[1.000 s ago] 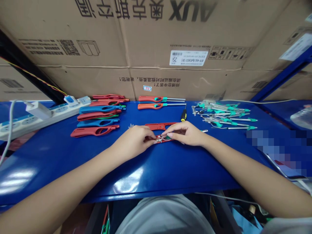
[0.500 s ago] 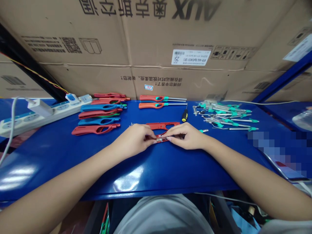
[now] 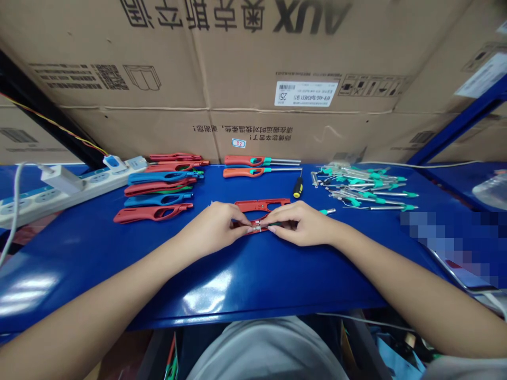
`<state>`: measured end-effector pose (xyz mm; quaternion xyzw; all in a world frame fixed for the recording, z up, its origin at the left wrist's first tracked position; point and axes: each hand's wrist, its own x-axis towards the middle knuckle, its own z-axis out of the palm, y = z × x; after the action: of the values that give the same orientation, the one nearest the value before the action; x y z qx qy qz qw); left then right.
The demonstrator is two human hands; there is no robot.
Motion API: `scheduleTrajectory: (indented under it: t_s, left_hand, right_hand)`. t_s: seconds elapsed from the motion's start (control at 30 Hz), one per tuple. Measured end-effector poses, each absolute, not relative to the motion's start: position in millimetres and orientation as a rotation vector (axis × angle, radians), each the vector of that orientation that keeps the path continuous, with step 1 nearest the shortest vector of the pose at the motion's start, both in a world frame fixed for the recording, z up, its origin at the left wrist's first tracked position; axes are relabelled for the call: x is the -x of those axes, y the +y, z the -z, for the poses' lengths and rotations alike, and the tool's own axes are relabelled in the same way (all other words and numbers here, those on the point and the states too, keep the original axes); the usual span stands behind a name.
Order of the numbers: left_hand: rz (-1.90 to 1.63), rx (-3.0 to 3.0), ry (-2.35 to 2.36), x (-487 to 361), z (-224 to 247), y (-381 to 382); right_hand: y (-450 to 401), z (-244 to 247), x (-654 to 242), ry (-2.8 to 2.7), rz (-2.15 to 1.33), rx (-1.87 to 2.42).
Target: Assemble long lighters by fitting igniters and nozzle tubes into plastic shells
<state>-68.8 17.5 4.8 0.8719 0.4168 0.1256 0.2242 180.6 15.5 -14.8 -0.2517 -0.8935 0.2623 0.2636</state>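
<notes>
Between my hands an open red lighter shell half (image 3: 259, 230) lies low over the blue table, with small metallic and white parts inside. My left hand (image 3: 219, 224) pinches its left end, thumb and forefinger together. From the other side, my right hand (image 3: 307, 224) has its fingers closed on the shell's right part; the palm hides much of it. A green-and-metal nozzle end (image 3: 328, 211) sticks out beyond the right hand. Just behind the hands rests another red shell half (image 3: 253, 205), with its trigger opening to the right.
Red and blue lighter shells (image 3: 158, 199) are stacked at left, by a white power strip (image 3: 95, 182). Two assembled lighters (image 3: 241, 172) lie at the back. A black-and-yellow screwdriver (image 3: 298, 188) and several nozzle assemblies (image 3: 368, 184) are to the right. A cardboard wall (image 3: 158, 126) stands behind.
The view has shifted slightly. Both hands keep their hold on the red shell half, with only tiny finger movements.
</notes>
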Motion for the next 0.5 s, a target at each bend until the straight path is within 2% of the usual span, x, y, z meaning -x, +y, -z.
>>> scheduleTrajectory:
  t_s: [0.5]
  left_hand:
    - [-0.367,-2.352,1.16,66.8,-5.9,18.0]
  right_hand:
    - [16.2,21.5,-180.1,-2.522,-0.484,0.839]
